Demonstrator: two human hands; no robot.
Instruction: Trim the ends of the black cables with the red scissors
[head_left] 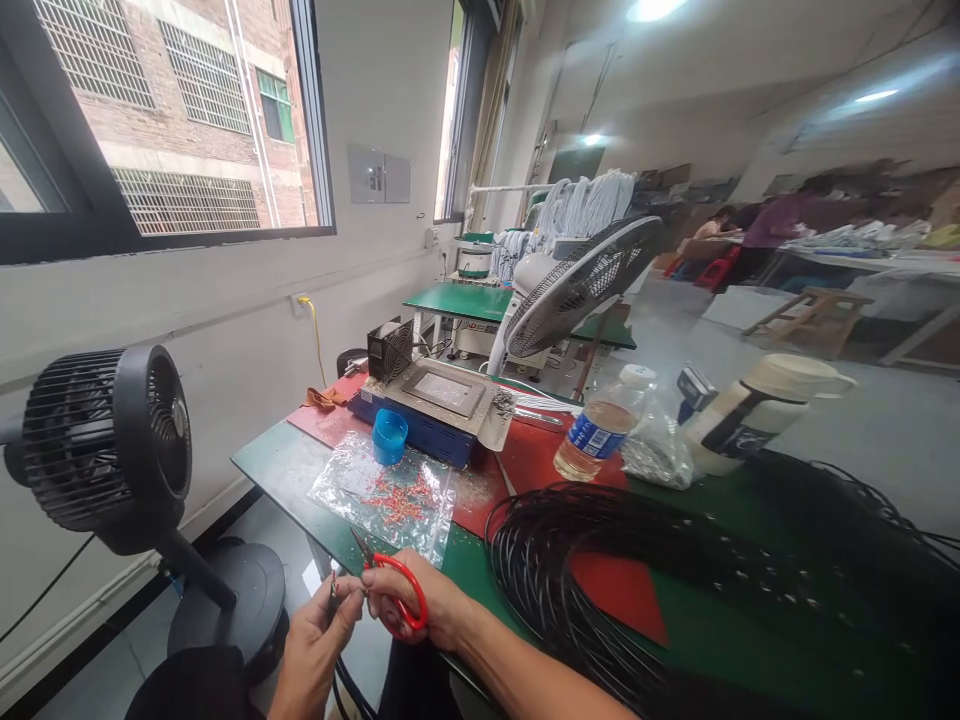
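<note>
My left hand (319,635) pinches the end of a black cable (347,688), which hangs down toward my lap. Short thin wires, reddish at the tips, stick out at its fingertips. My right hand (409,598) is closed round a pair of red-handled scissors (420,592), blades pointing up and away from me. The fingertips of both hands meet at the cable end, just off the table's near edge. Beyond them lies a clear plastic bag (337,485) with many small red and pale bits (401,500) scattered on it.
A blue cup (390,437) stands before a blue box-shaped device with a metal top (442,395). To the right lie a large coil of black cable (525,560), a bottle (592,435) and a beige jug (750,415). A black fan (112,440) stands left; a white fan (577,290) is behind.
</note>
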